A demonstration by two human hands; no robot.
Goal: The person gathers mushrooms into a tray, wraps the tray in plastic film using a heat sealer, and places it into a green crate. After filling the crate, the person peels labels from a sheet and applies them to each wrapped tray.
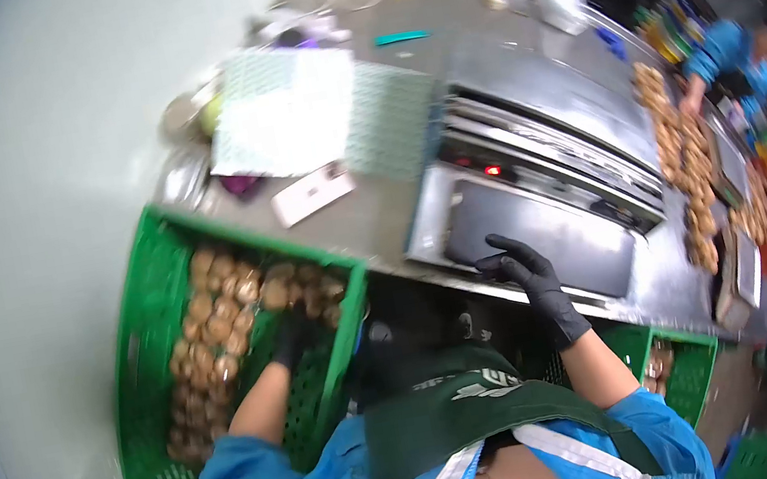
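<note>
My left hand [291, 338], in a black glove, reaches down into a green crate [137, 372] at the left, beside wrapped packs of round brown items [214, 319]. Its fingers are dark and blurred, so their grip does not show. Over the front edge of a metal machine [544, 228] with a dark plate and a red light, my right hand [535, 285], also black-gloved, is held with its fingers apart and nothing in them.
A phone [313, 194], papers [281, 109] and a teal tool [402, 36] lie on the metal counter. At the right, rows of brown items [685, 159] sit near a co-worker in blue [728, 55]. Another green crate [695, 370] stands below.
</note>
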